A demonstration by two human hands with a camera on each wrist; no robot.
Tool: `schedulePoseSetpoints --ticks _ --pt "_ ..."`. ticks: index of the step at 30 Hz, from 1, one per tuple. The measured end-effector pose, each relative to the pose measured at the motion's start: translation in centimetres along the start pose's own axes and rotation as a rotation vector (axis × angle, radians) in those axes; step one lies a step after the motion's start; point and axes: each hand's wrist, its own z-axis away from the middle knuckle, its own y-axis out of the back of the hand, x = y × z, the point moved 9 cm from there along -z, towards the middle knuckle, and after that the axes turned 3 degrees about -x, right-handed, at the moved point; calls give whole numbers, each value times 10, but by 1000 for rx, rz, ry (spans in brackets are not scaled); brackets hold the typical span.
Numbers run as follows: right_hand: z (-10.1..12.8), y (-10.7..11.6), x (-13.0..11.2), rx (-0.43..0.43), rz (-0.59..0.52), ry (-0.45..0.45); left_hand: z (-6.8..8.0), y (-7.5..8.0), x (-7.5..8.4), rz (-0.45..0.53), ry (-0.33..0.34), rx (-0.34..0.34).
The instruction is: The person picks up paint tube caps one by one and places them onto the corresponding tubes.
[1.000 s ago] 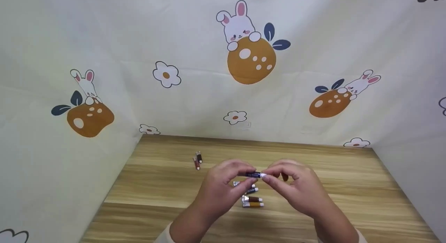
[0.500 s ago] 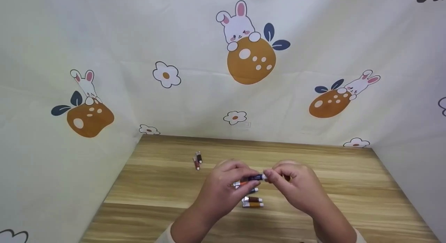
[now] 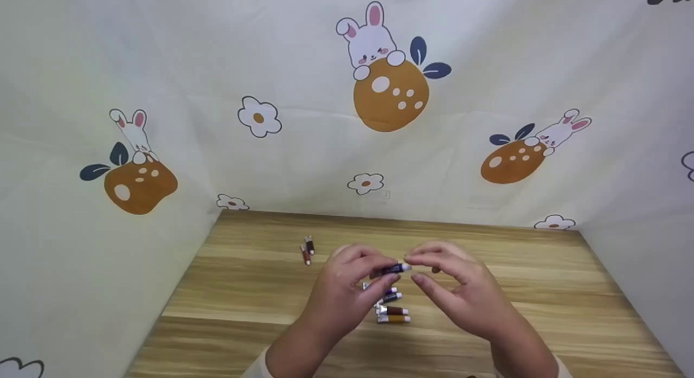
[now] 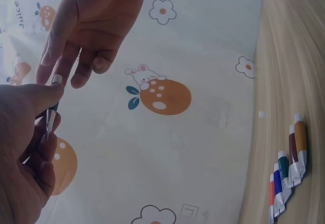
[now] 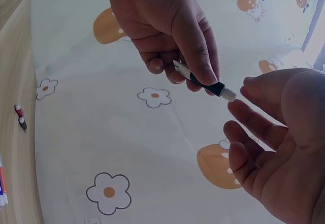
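Head view: I saw the left hand (image 3: 347,283) pinching a dark blue paint tube (image 3: 391,269) mid-frame above the wooden table (image 3: 244,291); the right hand (image 3: 455,291) hovered just beside its white cap, fingers loose.

Left wrist: spare tubes (image 4: 287,170) lay lower right.

Right wrist: cap (image 5: 229,95) untouched. Best approach, I judged: steady the barrel, pinch the cap squarely.

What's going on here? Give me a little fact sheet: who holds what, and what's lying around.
Left hand: pinches a small dark blue paint tube, white cap pointing at the other hand
Right hand: fingers loosely curled, beside the cap, holding nothing
Below the hands: row of small paint tubes on the wooden table
Farther back: two more tubes lying together
Backdrop: bunny-print cloth
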Motion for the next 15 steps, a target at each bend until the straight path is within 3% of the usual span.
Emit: schedulePoseSetpoints --ticks 4,7,15 --pt "-1 -4 -1 -31 -29 35 0 0 0 12 10 -1" --pt "-2 -3 -2 -8 -13 47 0 0 2 10 1 0" --pt "-2 -1 4 24 78 -48 -1 -2 4 -5 -20 -11"
